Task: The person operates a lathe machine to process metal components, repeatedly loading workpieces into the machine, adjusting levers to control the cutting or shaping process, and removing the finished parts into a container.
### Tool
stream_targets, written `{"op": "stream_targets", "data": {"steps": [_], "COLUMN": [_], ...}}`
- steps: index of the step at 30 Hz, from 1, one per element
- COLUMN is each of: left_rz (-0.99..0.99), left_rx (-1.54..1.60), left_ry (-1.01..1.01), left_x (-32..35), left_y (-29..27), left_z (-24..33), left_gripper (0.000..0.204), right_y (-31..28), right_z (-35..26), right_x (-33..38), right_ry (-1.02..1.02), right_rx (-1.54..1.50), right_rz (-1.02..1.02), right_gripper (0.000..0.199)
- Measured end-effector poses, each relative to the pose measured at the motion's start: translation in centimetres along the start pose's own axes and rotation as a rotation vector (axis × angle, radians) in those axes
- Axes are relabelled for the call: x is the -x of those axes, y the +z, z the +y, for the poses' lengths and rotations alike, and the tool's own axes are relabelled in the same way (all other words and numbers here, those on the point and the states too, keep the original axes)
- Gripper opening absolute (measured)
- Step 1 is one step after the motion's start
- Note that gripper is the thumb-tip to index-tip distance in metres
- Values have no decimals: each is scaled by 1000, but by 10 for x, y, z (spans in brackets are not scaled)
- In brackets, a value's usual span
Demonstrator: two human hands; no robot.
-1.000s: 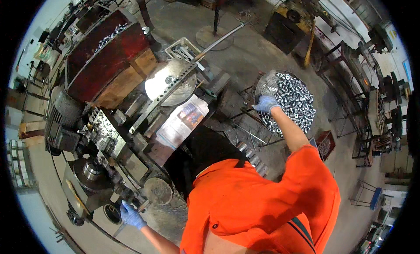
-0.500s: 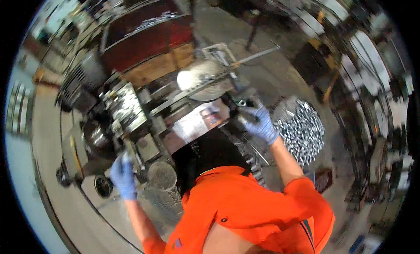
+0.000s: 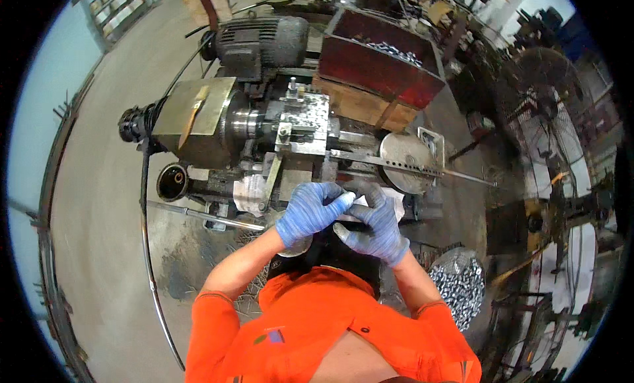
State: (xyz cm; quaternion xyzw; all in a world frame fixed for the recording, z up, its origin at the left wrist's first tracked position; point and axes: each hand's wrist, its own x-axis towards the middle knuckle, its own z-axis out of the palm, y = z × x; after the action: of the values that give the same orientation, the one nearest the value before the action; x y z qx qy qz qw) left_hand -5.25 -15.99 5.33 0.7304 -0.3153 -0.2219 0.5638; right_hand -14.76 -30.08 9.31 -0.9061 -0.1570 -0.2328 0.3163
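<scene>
Both my hands wear blue knitted gloves and meet above my lap. My left hand (image 3: 314,210) is closed, its thumb and fingertips pinched toward the right hand. My right hand (image 3: 378,226) is closed too, with curled fingers touching the left fingertips. Whatever lies between them is too small or hidden to name. Just beyond stands a greasy lathe-like machine, with a shiny spindle (image 3: 246,123) and a metal tool block (image 3: 307,122). A flat lever bar with holes (image 3: 389,162) crosses over a round metal disc (image 3: 404,148) beyond my right hand.
A heap of small shiny metal parts (image 3: 457,292) sits low on the right. Behind the machine are a ribbed motor (image 3: 264,43) and a red bin (image 3: 376,69). A brush (image 3: 191,122) lies on the machine's cover. A metal rod (image 3: 205,215) and black cable (image 3: 146,244) are at left.
My hands were wide apart, the left by the machine's near side and the right beside the heap of parts. Now they have come together in the middle. The view has swung left.
</scene>
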Motion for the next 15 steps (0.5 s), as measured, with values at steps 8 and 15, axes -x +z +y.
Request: {"op": "stream_targets", "data": {"steps": [8,15], "left_rz": [-103,72], "left_rx": [129,-221], "left_ry": [-83,1], "left_x": [2,11], "left_y": [-43,-81], "left_z": [4,2], "left_gripper": [30,37], "right_y": [10,23], "right_z": [-1,-11], "right_x": [-35,-83], "right_ry": [-107,-231], "right_rx": [48,132], "right_rz": [-148,-353], "right_gripper": [19,25]}}
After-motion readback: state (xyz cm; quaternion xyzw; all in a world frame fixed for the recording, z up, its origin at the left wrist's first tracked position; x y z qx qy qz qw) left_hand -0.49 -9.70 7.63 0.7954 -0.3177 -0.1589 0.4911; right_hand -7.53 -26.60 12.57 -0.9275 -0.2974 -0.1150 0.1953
